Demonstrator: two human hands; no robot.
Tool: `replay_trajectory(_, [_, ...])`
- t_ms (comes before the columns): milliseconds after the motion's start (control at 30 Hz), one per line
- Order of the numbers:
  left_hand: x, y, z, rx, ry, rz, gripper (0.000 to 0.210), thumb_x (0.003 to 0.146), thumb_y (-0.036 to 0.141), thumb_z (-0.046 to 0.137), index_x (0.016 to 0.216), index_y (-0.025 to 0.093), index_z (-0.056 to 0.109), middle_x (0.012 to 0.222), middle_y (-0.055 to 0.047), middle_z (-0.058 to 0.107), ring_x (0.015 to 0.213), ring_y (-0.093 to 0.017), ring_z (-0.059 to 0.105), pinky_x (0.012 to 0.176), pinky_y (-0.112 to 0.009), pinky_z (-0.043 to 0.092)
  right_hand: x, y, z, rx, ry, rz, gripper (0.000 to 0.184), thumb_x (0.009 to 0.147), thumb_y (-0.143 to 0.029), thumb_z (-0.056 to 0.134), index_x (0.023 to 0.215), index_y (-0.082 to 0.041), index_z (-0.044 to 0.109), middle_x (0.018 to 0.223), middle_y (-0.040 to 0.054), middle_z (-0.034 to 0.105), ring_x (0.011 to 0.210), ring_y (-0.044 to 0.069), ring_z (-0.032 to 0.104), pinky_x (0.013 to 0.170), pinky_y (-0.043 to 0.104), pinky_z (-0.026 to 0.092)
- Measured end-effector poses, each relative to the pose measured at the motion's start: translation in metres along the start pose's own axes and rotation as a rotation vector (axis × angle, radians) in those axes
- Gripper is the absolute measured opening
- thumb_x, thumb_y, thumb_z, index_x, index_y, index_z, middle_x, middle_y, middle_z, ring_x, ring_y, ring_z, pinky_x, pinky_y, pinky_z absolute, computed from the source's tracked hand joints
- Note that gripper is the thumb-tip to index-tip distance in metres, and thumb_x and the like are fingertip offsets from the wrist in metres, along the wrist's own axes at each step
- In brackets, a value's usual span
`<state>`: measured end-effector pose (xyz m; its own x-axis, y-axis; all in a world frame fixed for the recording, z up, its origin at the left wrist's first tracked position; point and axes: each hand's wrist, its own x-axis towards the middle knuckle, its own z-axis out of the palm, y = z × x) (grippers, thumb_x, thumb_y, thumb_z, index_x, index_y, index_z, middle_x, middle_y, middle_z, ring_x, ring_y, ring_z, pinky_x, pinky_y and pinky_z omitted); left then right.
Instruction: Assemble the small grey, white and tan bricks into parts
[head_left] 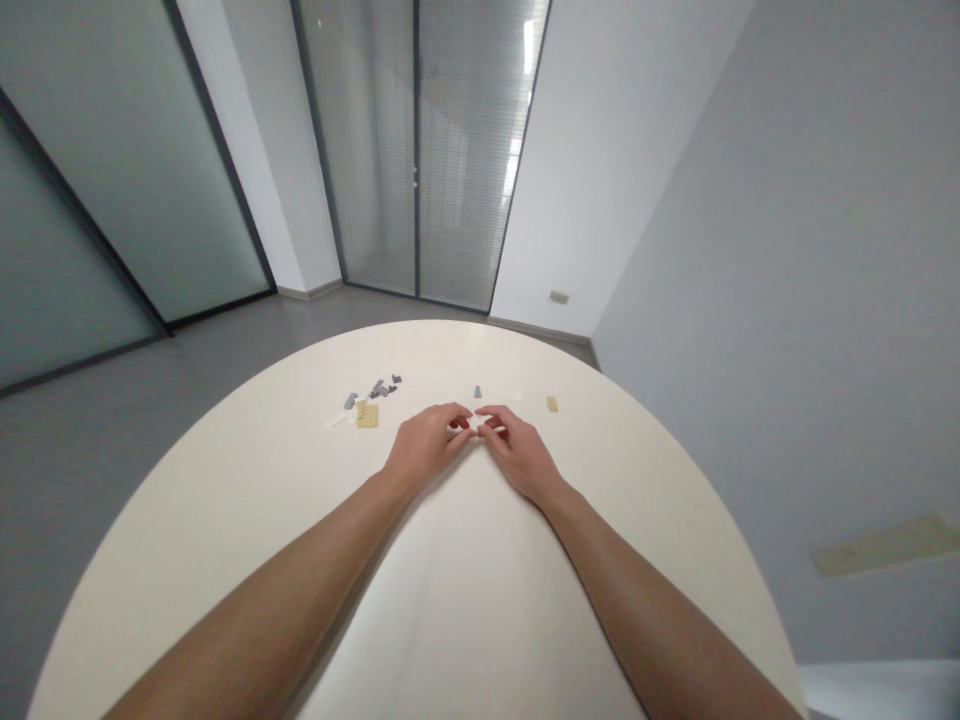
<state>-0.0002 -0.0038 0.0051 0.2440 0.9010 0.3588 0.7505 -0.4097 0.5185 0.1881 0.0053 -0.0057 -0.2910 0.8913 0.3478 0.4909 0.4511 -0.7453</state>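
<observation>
Your left hand (pixel 426 440) and right hand (pixel 517 450) meet at the middle of the round cream bench (pixel 225 520), fingertips facing each other and nearly touching. Between them sits a small white piece (pixel 475 428), pinched from both sides; each grip is closed on it with thumb and forefinger, though the piece is so small and pale against the bench that you cannot make out its shape. Both hands rest low, on or just above the bench top, and your forearms run back toward you in a wide V. Just beyond your left hand lies a tan studded plate (pixel 367 414), flat on the bench, with a white piece (pixel 336 421) just beside it on its left. Farther out from the tan plate lies a loose cluster of dark grey pieces (pixel 382 388), and one more grey piece (pixel 350 401) sits a little apart from that cluster, near the tan plate. Beyond your fingertips stands a single small grey piece (pixel 477 391), alone. To the right of it is a faint white piece (pixel 516 395), and farther right a small tan piece (pixel 552 403), near your right hand but not touching it. All these loose parts lie in a rough row across the far half of the bench, apart from your hands.
</observation>
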Motion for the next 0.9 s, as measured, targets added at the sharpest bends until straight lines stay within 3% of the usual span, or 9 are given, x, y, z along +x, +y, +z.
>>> replay_trajectory(333, [-0.0006, 0.0018, -0.0013, 0.005, 0.011, -0.016, 0.017, 0.092, 0.039, 0.06, 0.098, 0.025, 0.067, 0.095, 0.0, 0.073, 0.089, -0.018, 0.066, 0.074, -0.029, 0.046, -0.0003, 0.0002, 0.0011, 0.036, 0.012, 0.003, 0.026, 0.094, -0.026, 0.055, 0.12, -0.024, 0.061, 0.097, 0.0028, 0.072, 0.087, 0.017, 0.067, 0.083, 0.032, 0.051])
replay_trajectory(900, [-0.0005, 0.0023, -0.0019, 0.078, -0.009, -0.05, 0.02, 0.091, 0.042, 0.061, 0.088, 0.023, 0.067, 0.091, -0.001, 0.074, 0.087, -0.021, 0.065, 0.073, -0.03, 0.045, 0.0002, 0.0049, 0.0022, 0.019, 0.009, -0.033, 0.026, 0.095, -0.025, 0.053, 0.117, -0.023, 0.068, 0.112, 0.0055, 0.073, 0.097, 0.018, 0.067, 0.09, 0.034, 0.051])
